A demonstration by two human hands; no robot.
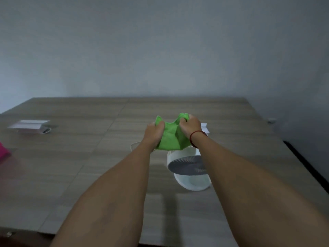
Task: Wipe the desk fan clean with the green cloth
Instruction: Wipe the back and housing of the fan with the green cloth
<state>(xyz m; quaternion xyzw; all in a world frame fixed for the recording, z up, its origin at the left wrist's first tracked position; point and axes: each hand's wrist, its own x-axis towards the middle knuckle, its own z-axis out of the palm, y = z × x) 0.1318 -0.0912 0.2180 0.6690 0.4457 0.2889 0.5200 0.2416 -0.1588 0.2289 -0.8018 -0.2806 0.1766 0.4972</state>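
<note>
The green cloth [169,138] hangs in the air between both hands, above and just beyond the fan. My left hand [154,131] grips its left upper corner and my right hand [191,126] grips its right upper corner; a red string bracelet circles the right wrist. The white desk fan [188,168] stands on the wooden table below the cloth, its grey grille facing up towards me, with my right forearm crossing its right side. The cloth's lower edge hangs close to the fan's top rim; whether they touch I cannot tell.
A white box [29,126] lies at the table's far left, and a pink object [4,151] pokes in at the left edge. A small white object [204,128] sits behind my right hand, and a clear cup rim [134,145] shows beside my left wrist. The wall [160,50] stands behind the table [71,166].
</note>
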